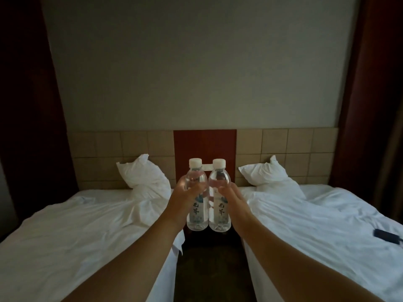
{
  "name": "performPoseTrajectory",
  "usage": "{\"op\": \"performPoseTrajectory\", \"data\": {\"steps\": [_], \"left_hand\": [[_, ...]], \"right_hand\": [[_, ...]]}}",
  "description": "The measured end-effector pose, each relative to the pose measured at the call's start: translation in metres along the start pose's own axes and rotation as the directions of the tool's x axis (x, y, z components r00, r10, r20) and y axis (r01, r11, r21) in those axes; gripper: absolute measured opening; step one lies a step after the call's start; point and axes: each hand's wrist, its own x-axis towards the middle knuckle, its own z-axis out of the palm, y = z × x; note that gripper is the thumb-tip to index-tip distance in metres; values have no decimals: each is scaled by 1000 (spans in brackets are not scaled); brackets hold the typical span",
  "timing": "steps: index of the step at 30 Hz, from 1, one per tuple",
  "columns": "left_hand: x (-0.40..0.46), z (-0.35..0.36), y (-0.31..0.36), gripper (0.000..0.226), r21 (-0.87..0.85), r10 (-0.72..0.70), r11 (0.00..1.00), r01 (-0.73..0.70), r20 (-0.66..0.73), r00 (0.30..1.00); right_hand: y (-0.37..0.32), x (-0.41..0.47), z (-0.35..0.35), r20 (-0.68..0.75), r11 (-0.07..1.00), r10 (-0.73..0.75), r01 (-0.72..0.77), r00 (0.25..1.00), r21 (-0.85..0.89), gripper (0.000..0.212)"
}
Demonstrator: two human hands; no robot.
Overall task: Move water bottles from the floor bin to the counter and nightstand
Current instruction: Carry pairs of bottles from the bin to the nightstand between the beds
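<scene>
Two clear water bottles with white caps stand upright side by side in front of me, between two beds. My left hand [183, 199] is wrapped around the left bottle [197, 212]. My right hand [235, 203] grips the right bottle [219, 214]. Both arms are stretched forward. The bottles' bases sit at the level of a dark nightstand [209, 236], mostly hidden in shadow; I cannot tell whether they touch it. No floor bin or counter is in view.
A white-sheeted bed [76, 236] lies on the left and another [316, 225] on the right, each with a pillow against a tan tiled headboard. A small dark object [387, 234] rests on the right bed. A narrow dark aisle [209, 269] runs between them.
</scene>
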Motion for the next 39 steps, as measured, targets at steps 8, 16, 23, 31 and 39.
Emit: {"op": "performPoseTrajectory", "data": {"steps": [8, 16, 23, 31, 39], "left_hand": [[129, 50, -47, 42, 14, -19, 1000, 19, 9, 1000], [291, 48, -117, 68, 67, -22, 998, 17, 70, 997], [464, 37, -186, 73, 22, -65, 998, 63, 134, 989], [627, 53, -269, 71, 43, -134, 991, 130, 122, 984], [775, 78, -362, 105, 88, -255, 963, 253, 9, 967]], "right_hand": [[57, 134, -66, -26, 999, 21, -20, 999, 40, 57], [123, 303, -106, 1, 1000, -8, 8, 1000, -30, 37], [183, 469, -123, -9, 997, 18, -18, 1000, -73, 44], [260, 638, -164, -18, 987, 65, -67, 998, -146, 44], [348, 791, -211, 53, 977, 135, -124, 989, -174, 39]]}}
